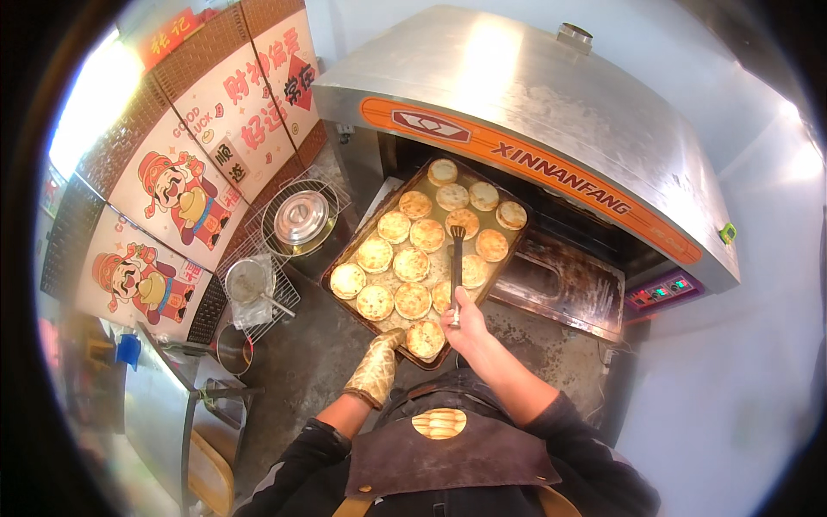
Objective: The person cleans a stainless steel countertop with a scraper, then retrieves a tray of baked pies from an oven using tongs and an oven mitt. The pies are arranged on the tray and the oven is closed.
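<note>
A large dark-rimmed baking tray (392, 280) lies tilted in front of me, its far end reaching into the oven mouth. Several round, browned flatbreads (412, 264) are spread over it in loose rows. My left hand (376, 366) wears a patterned oven mitt and grips the tray's near left edge, beside the nearest flatbread. Wrapped in my bare right hand (463, 320) is a long black tool (457, 267) with a slotted head. That head lies over a flatbread near the tray's middle; whether it touches is unclear.
A steel oven (517, 69) with an orange strip stands ahead, its opened door (560, 284) low on the right. At left are a lidded pot (301, 217), a wire rack (280, 302) with a strainer (248, 280), a decorated folding screen (185, 194) and a metal table (159, 414).
</note>
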